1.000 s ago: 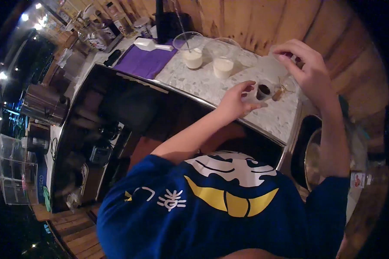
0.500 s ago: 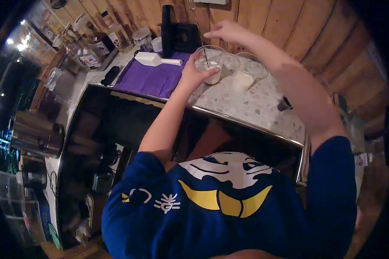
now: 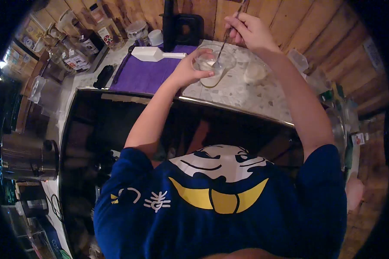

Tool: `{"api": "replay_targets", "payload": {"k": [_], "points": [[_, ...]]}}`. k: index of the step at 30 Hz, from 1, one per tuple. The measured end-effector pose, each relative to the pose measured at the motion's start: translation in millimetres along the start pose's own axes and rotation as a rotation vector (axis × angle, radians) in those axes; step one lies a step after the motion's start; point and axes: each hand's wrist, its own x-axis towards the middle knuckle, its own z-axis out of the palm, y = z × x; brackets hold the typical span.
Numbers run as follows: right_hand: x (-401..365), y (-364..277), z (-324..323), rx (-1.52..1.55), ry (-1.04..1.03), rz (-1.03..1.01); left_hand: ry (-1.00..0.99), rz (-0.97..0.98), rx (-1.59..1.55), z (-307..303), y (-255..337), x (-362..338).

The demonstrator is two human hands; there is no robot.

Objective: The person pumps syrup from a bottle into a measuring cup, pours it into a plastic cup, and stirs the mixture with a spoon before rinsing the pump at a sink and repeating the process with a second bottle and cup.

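Note:
My left hand [image 3: 192,71] is wrapped round a clear cup [image 3: 210,80] with pale contents, at the counter's front edge. Above it, near the wooden wall, my right hand [image 3: 246,31] pinches a long thin metal spoon [image 3: 223,46], which slants down into the cup. Just behind the cup is another clear container [image 3: 227,59]. To its right a clear cup with pale contents [image 3: 255,72] stands on the speckled counter [image 3: 242,93].
A white scoop [image 3: 149,54] lies on a purple towel [image 3: 138,77] to the left. Behind it are a black stand [image 3: 190,30], a white cup [image 3: 155,37] and a lidded jar [image 3: 137,31]. Several bottles [image 3: 75,58] fill the left corner.
My right hand has closed on the spoon, which now leans to the right instead of standing nearly upright. The view has shifted, and the small dark cup on the right no longer shows.

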Motion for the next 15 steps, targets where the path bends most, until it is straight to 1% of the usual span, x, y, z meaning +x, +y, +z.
{"api": "replay_targets", "payload": {"k": [2,4,7,10,11,13,14,15], "points": [[-6.5,-5.9,3.9,-0.025,0.005,-0.026,0.006,0.017,-0.031,1.3,-2.7,-0.9],[-12.9,-21.3,14.9,-0.065,-0.062,-0.03,0.029,0.036,-0.047,6.8,-2.0,-0.8],[-11.8,-25.9,30.5,-0.155,-0.138,-0.013,0.046,-0.004,-0.194,15.6,-1.7,-0.5],[-5.3,-16.8,30.9,-0.297,-0.155,-0.006,0.071,-0.012,-0.132,15.3,-5.5,0.8],[-4.8,-14.6,29.5,-0.35,-0.153,-0.009,0.078,0.011,-0.108,15.3,-5.5,0.3],[-8.7,-15.8,24.7,-0.235,-0.182,0.066,0.099,0.057,-0.057,15.6,-3.7,0.0],[-8.8,-16.9,24.4,-0.177,-0.198,0.104,0.101,0.034,-0.073,15.1,-2.5,-0.2],[-8.2,-12.6,28.6,-0.111,-0.182,0.075,0.104,0.009,-0.091,15.3,-1.9,-1.2]]}}
